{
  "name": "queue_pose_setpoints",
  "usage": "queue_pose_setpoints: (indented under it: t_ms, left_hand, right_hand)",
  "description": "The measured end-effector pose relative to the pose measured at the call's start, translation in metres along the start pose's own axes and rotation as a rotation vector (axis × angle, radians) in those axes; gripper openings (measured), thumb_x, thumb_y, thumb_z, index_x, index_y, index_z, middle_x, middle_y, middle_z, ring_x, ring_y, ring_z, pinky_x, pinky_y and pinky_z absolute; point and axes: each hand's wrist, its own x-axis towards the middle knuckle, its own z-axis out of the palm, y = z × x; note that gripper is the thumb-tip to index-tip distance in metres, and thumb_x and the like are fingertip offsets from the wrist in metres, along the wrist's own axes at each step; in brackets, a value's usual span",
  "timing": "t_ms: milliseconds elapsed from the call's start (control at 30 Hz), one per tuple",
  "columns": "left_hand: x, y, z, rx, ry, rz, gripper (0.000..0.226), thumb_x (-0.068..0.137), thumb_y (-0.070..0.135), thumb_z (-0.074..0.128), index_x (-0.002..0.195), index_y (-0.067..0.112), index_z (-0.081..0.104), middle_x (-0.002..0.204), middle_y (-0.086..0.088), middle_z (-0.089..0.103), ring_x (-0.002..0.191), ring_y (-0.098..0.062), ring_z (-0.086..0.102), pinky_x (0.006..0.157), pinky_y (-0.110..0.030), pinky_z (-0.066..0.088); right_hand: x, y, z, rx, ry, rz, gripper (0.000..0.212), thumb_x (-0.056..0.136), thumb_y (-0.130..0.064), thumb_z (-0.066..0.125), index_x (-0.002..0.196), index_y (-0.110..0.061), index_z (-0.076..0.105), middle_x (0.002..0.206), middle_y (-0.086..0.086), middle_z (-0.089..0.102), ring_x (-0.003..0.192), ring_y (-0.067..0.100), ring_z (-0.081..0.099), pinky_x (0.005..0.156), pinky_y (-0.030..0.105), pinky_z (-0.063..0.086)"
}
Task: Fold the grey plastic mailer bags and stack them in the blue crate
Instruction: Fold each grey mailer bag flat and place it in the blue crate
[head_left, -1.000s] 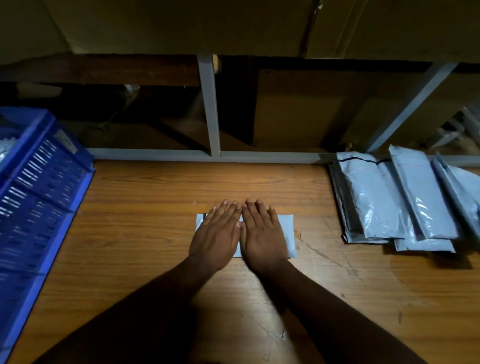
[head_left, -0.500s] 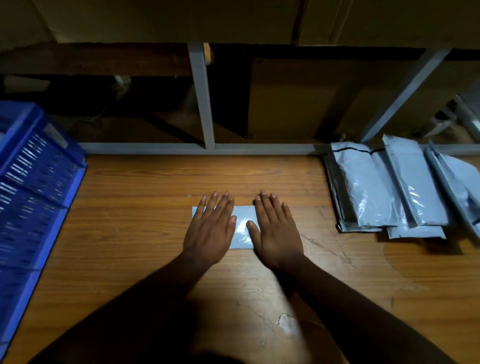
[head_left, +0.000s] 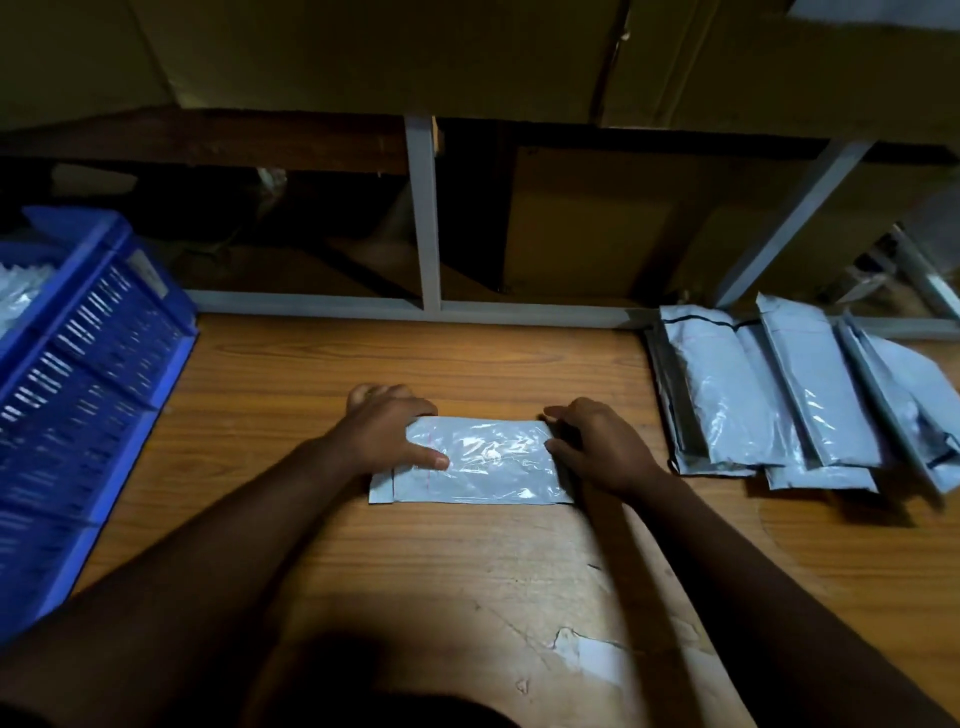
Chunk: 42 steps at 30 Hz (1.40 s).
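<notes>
moved: my hands slid apart off the middle to the ends of the folded grey plastic mailer bag (head_left: 480, 460)
left hand (head_left: 387, 428): gripping the left end, thumb on top
right hand (head_left: 597, 447): fingers curled round the right end
bag: flat on the wooden table (head_left: 467, 561)
step: fold looks done, pickup starting
next: lift it left into the blue plastic crate (head_left: 98, 332)

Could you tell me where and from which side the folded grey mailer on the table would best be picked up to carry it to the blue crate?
Probably by its two short ends, from either side. The folded mailer lies flat on the wooden table, wider than deep, and the left hand and right hand already sit at those ends. Pinching there should keep the fold closed on the way to the blue crate.
</notes>
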Motion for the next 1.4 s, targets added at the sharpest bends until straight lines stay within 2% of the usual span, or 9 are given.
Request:
queue_pose_setpoints:
  t_ms: [167,267,333,433,567,733,867,967,1400]
  left_hand:
    - [-0.003,0.014,-0.029,-0.149,0.119,0.036,0.053,0.072,0.054,0.087,0.114,0.036,0.060,0.118,0.015,0.052,0.113,-0.012,0.047,0.092,-0.036,0.044]
    - [-0.023,0.021,-0.036,-0.151,0.278,0.125,0.033,0.089,0.039,0.077,0.117,0.036,0.059,0.117,0.019,0.054,0.111,-0.005,0.049,0.085,-0.029,0.044]
    - [-0.039,0.018,-0.029,-0.187,0.348,0.172,0.032,0.097,0.023,0.067,0.125,0.035,0.060,0.126,0.020,0.055,0.116,0.001,0.047,0.092,-0.024,0.044]
    - [-0.052,0.004,0.003,-0.079,0.416,0.262,0.045,0.094,0.007,0.067,0.132,0.031,0.062,0.139,0.013,0.056,0.128,-0.005,0.047,0.102,-0.023,0.038]
    - [-0.058,-0.009,0.047,-0.016,0.292,0.293,0.044,0.091,0.022,0.069,0.134,0.031,0.061,0.145,0.011,0.051,0.131,-0.014,0.050,0.104,-0.026,0.038]
    - [-0.052,0.005,0.047,-0.104,0.423,0.214,0.039,0.098,0.041,0.058,0.134,0.027,0.062,0.136,0.013,0.059,0.126,-0.009,0.052,0.104,-0.023,0.040]
    - [-0.009,0.025,0.048,-0.036,0.446,0.158,0.051,0.106,0.038,0.034,0.150,0.016,0.051,0.158,-0.001,0.046,0.149,-0.018,0.037,0.126,-0.030,0.018]
    - [0.006,0.030,0.064,0.007,0.406,0.057,0.068,0.105,0.047,0.013,0.156,0.013,0.041,0.164,-0.005,0.037,0.155,-0.020,0.026,0.128,-0.035,0.006]
    - [0.020,0.020,0.090,0.106,0.601,0.071,0.050,0.106,0.030,0.038,0.146,0.007,0.055,0.155,-0.008,0.051,0.148,-0.024,0.042,0.123,-0.045,0.032]
  right_hand:
    - [0.014,-0.014,-0.014,0.023,-0.080,-0.076,0.057,0.084,-0.061,0.070,0.128,-0.025,0.069,0.123,0.004,0.067,0.114,0.025,0.060,0.093,0.037,0.047]
    - [0.014,-0.025,-0.026,-0.043,0.186,-0.153,0.028,0.089,-0.041,0.069,0.111,-0.024,0.071,0.104,-0.001,0.069,0.098,0.026,0.061,0.081,0.039,0.046]
    - [0.008,-0.034,-0.027,-0.029,0.363,-0.196,0.021,0.087,-0.023,0.072,0.107,-0.023,0.069,0.104,-0.003,0.067,0.097,0.022,0.057,0.078,0.038,0.046]
    - [-0.005,-0.039,-0.008,-0.083,0.323,-0.182,0.026,0.083,-0.013,0.071,0.106,-0.020,0.065,0.112,0.001,0.063,0.100,0.024,0.055,0.072,0.038,0.047]
    - [-0.021,-0.024,0.018,-0.067,0.094,-0.164,0.035,0.075,-0.023,0.057,0.108,-0.022,0.066,0.121,-0.001,0.062,0.108,0.030,0.060,0.081,0.041,0.052]
    - [-0.011,-0.039,0.003,0.024,0.234,-0.115,0.031,0.078,-0.037,0.058,0.104,-0.023,0.068,0.119,-0.003,0.069,0.113,0.024,0.061,0.099,0.041,0.045]
    - [0.026,-0.084,0.030,0.010,0.228,-0.124,0.039,0.103,-0.035,0.048,0.135,-0.020,0.063,0.150,0.005,0.056,0.141,0.026,0.046,0.120,0.046,0.032]
    - [0.036,-0.091,0.067,-0.151,0.105,-0.145,0.052,0.108,-0.037,0.032,0.152,-0.017,0.048,0.161,0.006,0.043,0.152,0.031,0.033,0.125,0.056,0.018]
    - [0.041,-0.087,0.084,-0.196,0.086,-0.088,0.054,0.110,-0.036,0.032,0.160,-0.016,0.037,0.169,0.004,0.029,0.158,0.028,0.018,0.127,0.051,0.012]
